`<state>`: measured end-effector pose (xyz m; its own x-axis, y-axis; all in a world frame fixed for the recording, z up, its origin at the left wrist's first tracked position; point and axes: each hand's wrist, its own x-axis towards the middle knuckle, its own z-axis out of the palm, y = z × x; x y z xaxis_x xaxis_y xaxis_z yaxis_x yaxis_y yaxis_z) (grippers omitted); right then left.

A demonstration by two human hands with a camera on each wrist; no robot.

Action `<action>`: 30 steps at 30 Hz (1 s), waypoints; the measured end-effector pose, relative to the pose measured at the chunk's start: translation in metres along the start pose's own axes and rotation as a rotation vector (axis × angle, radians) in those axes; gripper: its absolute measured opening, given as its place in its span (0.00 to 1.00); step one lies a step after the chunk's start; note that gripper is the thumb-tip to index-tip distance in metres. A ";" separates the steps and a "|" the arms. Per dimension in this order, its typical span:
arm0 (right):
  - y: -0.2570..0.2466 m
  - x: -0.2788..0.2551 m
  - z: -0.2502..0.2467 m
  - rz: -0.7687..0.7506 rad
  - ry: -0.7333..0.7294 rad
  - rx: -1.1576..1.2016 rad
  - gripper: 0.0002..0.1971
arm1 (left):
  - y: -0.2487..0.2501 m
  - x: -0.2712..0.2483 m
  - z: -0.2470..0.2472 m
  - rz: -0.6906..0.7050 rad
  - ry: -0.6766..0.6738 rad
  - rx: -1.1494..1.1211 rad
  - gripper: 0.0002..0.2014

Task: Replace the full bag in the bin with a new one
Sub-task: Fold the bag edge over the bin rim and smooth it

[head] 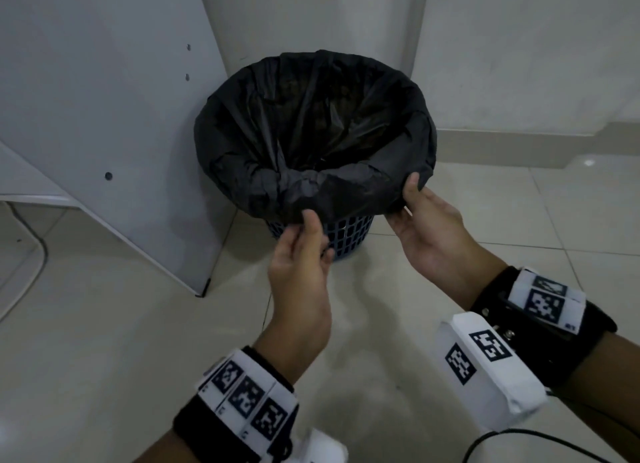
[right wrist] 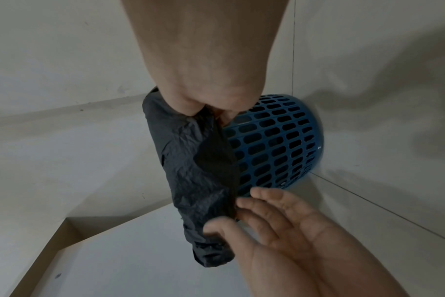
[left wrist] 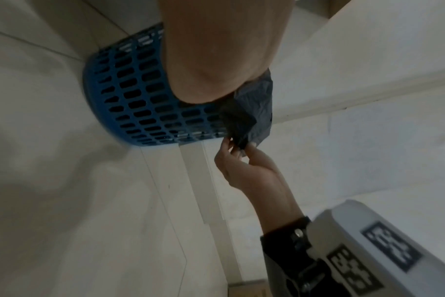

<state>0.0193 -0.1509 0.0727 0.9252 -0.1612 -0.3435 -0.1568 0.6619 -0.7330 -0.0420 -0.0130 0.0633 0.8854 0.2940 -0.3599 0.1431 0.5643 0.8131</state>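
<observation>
From the head view we see a blue lattice bin (head: 332, 235) standing on the tiled floor (head: 121, 324) beside a white cabinet panel (head: 104, 98), with a black bag (head: 311, 126) lining it, its edge folded down over the bin's rim. At the near side of the bin, the left hand (head: 299, 254) reaches up to the bag's folded hem, thumb on the plastic; the right hand (head: 426, 227) pinches the hem at the bin's near right, thumb over the fold and fingers under it. In the left wrist view we see the bin (left wrist: 130, 96) past the left palm (left wrist: 216, 50), which hides its own fingers, so we cannot tell from here how they lie; beside the bin, the right hand (left wrist: 244, 162) nips a flap of the bag (left wrist: 252, 112) between thumb and fingertips. In the right wrist view the right hand (right wrist: 211, 60) grips the bag's hem (right wrist: 191, 172) against the bin (right wrist: 275, 140), while the left hand (right wrist: 280, 227) pinches the hanging flap lower down, thumb against its first fingers, the others loosely extended.
</observation>
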 end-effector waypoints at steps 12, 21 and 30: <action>-0.002 0.007 -0.002 0.037 -0.051 0.062 0.15 | -0.004 0.012 0.023 -0.046 -0.022 -0.097 0.14; -0.004 0.016 -0.002 0.102 -0.150 0.156 0.18 | 0.002 0.016 0.019 -0.100 -0.049 -0.101 0.09; -0.007 0.021 0.003 0.097 -0.162 0.200 0.19 | 0.011 0.023 0.024 -0.141 -0.050 -0.050 0.08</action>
<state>0.0410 -0.1567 0.0729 0.9550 0.0184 -0.2960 -0.1906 0.8028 -0.5650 -0.0097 -0.0185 0.0747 0.8791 0.1708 -0.4450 0.2471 0.6351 0.7318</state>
